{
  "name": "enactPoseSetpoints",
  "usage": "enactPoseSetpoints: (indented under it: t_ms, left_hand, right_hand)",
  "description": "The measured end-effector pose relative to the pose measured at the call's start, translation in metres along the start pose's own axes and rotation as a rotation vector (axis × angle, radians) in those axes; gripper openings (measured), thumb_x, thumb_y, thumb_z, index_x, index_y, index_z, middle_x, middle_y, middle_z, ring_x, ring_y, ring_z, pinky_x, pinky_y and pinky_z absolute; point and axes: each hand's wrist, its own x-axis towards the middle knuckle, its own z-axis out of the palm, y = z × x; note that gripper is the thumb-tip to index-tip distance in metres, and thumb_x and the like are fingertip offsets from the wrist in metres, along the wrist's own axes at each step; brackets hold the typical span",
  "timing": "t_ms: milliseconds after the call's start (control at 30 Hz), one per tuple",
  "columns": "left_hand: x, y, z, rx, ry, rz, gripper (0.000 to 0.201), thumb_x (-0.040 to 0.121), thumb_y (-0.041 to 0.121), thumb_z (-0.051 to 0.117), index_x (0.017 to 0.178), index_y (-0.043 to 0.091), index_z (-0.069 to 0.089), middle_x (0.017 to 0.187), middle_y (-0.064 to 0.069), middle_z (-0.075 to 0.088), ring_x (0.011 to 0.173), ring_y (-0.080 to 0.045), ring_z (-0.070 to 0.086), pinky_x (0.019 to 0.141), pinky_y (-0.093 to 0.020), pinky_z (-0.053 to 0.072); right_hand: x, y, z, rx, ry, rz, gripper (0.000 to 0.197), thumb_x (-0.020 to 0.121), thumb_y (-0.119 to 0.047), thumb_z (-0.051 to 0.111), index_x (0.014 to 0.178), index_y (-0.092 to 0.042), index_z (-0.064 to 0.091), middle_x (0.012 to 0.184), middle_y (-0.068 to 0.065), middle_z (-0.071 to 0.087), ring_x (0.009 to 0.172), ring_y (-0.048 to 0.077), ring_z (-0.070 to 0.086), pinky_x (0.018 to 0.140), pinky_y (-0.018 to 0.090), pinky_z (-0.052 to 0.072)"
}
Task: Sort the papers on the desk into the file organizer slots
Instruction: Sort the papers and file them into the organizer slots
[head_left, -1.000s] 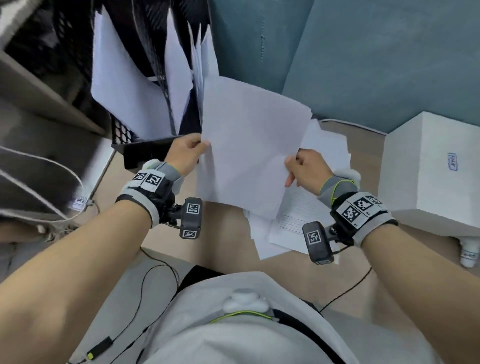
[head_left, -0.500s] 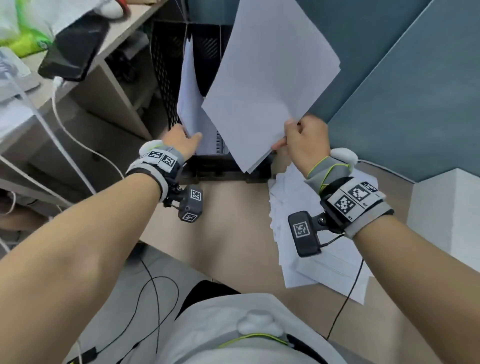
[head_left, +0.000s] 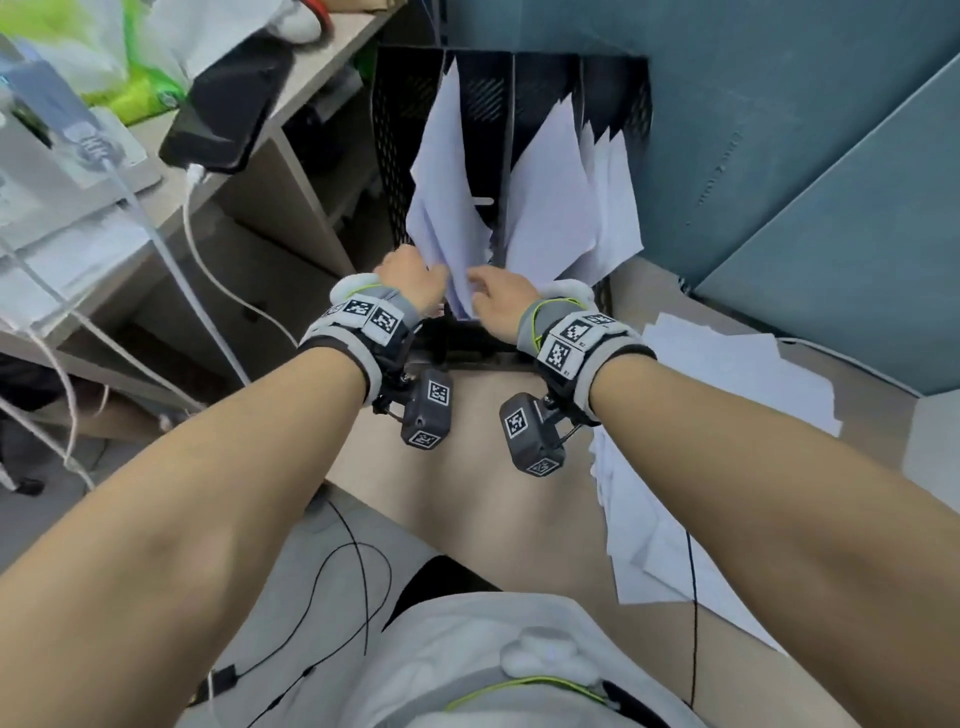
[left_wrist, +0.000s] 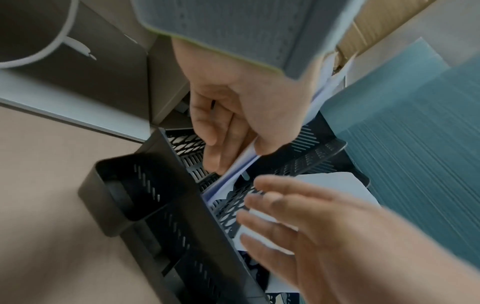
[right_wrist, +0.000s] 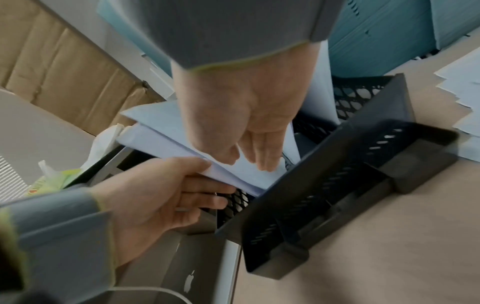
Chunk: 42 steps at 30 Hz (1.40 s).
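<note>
The black mesh file organizer (head_left: 402, 104) stands at the desk's back against the blue partition. White papers (head_left: 447, 197) lean in its left slot, and more sheets (head_left: 561, 208) fill the slots to the right. My left hand (head_left: 415, 283) pinches the near edge of the left-slot papers (left_wrist: 233, 170), thumb on one side and fingers on the other. My right hand (head_left: 491, 299) lies against those papers (right_wrist: 168, 139) with straight fingers (right_wrist: 259, 162). A loose pile of papers (head_left: 727, 374) lies on the desk to the right.
A shelf unit at the left holds a black phone (head_left: 228, 119) with white cables (head_left: 208, 260) hanging off it. A silver laptop (right_wrist: 189, 281) lies beside the organizer. A white box (head_left: 935, 441) sits at the right edge, and a black cable (head_left: 691, 571) crosses the loose pile.
Both hands lifted a sheet from over the desk up to the organizer. It now stands in the left slot. The right hand has let go and the hands have come together.
</note>
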Motion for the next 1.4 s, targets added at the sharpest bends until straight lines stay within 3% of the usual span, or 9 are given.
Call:
enactPoseSetpoints:
  t_ms: [133,233,400,600,867,1033,1133,1200,1400]
  left_hand:
    - [-0.01,-0.031,0.014,-0.147,-0.245,-0.079,0.027,0.091,0.033,0.052,0.087,0.011,0.067,0.078,-0.005,0.074,0.06,-0.018,0.067,0.053,-0.025,0.05]
    - [-0.021,-0.032,0.034,-0.117,-0.298,-0.031,0.024,0.089,0.032,0.054,0.083,0.013,0.068,0.076,-0.001,0.075,0.06,-0.014,0.066,0.058,-0.026,0.055]
    - [-0.052,0.039,0.077,-0.305,-0.161,0.379,0.019,0.093,0.015,0.05,0.088,0.015,0.067,0.075,0.0,0.073,0.057,-0.014,0.063,0.062,-0.022,0.053]
    - [-0.09,0.113,0.152,-0.34,-0.213,0.685,0.022,0.089,0.016,0.047,0.09,0.015,0.069,0.075,0.008,0.069,0.062,0.004,0.06,0.069,-0.023,0.053]
    - [-0.129,0.108,0.24,-0.285,-0.423,0.51,0.025,0.093,0.008,0.043,0.099,0.012,0.067,0.089,-0.003,0.071,0.061,-0.016,0.061,0.053,-0.016,0.046]
    - [-0.144,0.092,0.276,-0.219,-0.53,0.366,0.026,0.093,0.008,0.041,0.1,0.018,0.064,0.095,0.0,0.07,0.067,-0.015,0.063,0.058,-0.029,0.052]
    - [-0.139,0.078,0.287,-0.11,-0.636,0.323,0.026,0.091,0.007,0.044,0.107,0.02,0.06,0.107,0.001,0.067,0.081,-0.021,0.063,0.068,-0.037,0.056]
    - [-0.134,0.073,0.296,-0.028,-0.696,0.272,0.029,0.089,0.007,0.047,0.113,0.017,0.059,0.113,0.001,0.061,0.087,-0.023,0.059,0.076,-0.042,0.056]
    - [-0.13,0.085,0.32,-0.101,-0.782,0.012,0.037,0.092,0.016,0.058,0.128,0.016,0.05,0.118,-0.002,0.063,0.097,-0.016,0.059,0.076,-0.028,0.05]
  right_hand:
    - [-0.011,0.031,0.01,0.045,-0.054,-0.015,0.04,0.095,-0.013,0.045,0.134,-0.012,0.051,0.137,0.006,0.054,0.128,0.024,0.048,0.1,0.025,0.034]
    - [-0.037,0.065,0.001,0.167,0.023,-0.042,0.036,0.092,-0.01,0.045,0.124,-0.015,0.06,0.125,0.002,0.063,0.118,0.02,0.056,0.102,0.029,0.041]
    - [-0.094,0.123,-0.032,0.109,0.329,-0.149,0.037,0.086,-0.009,0.04,0.111,-0.019,0.066,0.106,-0.002,0.07,0.1,0.022,0.063,0.087,0.034,0.048]
    - [-0.158,0.204,-0.05,0.064,0.469,0.015,0.037,0.086,-0.011,0.038,0.109,-0.022,0.065,0.111,-0.005,0.068,0.1,0.021,0.063,0.087,0.04,0.049]
    - [-0.242,0.314,-0.026,0.125,0.395,0.325,0.039,0.09,-0.01,0.039,0.118,-0.027,0.061,0.121,-0.005,0.064,0.109,0.017,0.06,0.093,0.035,0.048]
    - [-0.268,0.371,0.007,0.108,0.127,0.5,0.042,0.095,-0.014,0.038,0.132,-0.031,0.049,0.144,-0.002,0.048,0.118,0.025,0.055,0.094,0.038,0.049]
    - [-0.273,0.39,0.025,0.127,-0.033,0.569,0.052,0.095,-0.008,0.038,0.145,-0.025,0.038,0.16,-0.002,0.02,0.143,0.023,0.028,0.109,0.034,0.033]
    - [-0.276,0.396,0.03,0.131,-0.107,0.612,0.054,0.095,-0.006,0.039,0.147,-0.022,0.035,0.162,-0.004,0.009,0.147,0.022,0.019,0.11,0.033,0.029]
    - [-0.276,0.404,0.029,0.171,-0.167,0.594,0.047,0.095,-0.013,0.042,0.141,-0.021,0.045,0.162,-0.003,0.005,0.144,0.025,0.024,0.111,0.04,0.034]
